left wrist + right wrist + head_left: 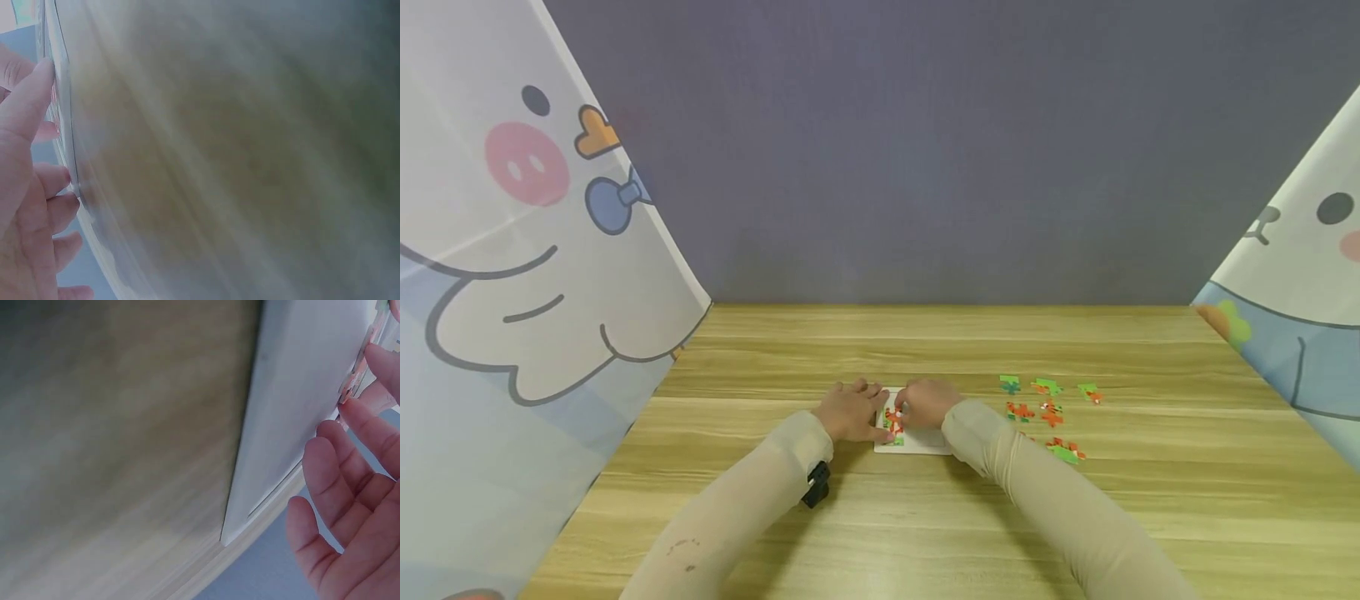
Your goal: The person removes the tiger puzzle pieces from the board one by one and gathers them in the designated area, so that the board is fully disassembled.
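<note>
A white puzzle board (917, 447) lies flat on the table, with red, green and white puzzle pieces (892, 423) along its left side. My left hand (852, 411) rests at the board's left edge, fingers spread and thumb on the lower pieces. Over the board, my right hand (927, 403) reaches in from the right and holds a puzzle piece (347, 392) at its thumb and index fingertips, right against the board's surface. Its other fingers are loosely bent in the right wrist view. Part of the board is hidden beneath this hand.
Several loose puzzle pieces (1051, 412) lie to the right of the board, some partly behind the right sleeve. The wooden table (880, 525) meets a grey wall (880, 167) at the back, and cartoon-printed panels (512, 208) flank it.
</note>
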Tool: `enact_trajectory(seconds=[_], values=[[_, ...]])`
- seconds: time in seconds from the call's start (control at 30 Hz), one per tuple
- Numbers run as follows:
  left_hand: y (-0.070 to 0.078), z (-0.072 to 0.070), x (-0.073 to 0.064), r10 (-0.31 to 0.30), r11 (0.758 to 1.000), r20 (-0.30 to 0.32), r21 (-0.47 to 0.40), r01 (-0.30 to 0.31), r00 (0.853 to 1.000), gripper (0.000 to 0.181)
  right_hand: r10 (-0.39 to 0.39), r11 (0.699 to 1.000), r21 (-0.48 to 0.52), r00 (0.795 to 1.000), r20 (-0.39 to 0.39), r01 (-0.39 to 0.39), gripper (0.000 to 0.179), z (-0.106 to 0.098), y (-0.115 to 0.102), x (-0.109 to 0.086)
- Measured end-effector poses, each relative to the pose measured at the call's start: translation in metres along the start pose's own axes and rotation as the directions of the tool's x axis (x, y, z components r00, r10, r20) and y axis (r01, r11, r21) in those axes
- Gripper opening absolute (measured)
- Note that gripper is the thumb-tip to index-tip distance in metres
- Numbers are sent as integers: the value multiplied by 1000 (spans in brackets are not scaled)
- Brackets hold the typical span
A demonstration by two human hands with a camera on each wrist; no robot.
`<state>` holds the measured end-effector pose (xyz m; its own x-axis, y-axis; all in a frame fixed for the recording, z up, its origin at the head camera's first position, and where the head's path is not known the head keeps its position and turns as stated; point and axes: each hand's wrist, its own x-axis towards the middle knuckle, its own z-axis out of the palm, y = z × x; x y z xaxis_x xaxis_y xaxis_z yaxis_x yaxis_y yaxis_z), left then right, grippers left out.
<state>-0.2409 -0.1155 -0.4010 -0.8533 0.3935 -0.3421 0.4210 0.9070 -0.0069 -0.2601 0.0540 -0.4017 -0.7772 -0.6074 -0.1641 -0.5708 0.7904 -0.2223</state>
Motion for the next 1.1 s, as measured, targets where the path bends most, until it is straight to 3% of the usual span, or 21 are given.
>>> enact_trajectory(seconds=[0.4,0.7,1.1], values=[[1,1,3,-11,1000,15,16,11,1000,84,43,997,69,998,44,-46,19,-3,-1,0],[3,2,3,-19,998,18,67,18,1000,85,22,993,113,1000,-7,-21,11,-1,1,2],[1,3,3,-8,999,25,54,7,1000,85,-33,937,345,997,-65,53,15,-1,5,-3]])
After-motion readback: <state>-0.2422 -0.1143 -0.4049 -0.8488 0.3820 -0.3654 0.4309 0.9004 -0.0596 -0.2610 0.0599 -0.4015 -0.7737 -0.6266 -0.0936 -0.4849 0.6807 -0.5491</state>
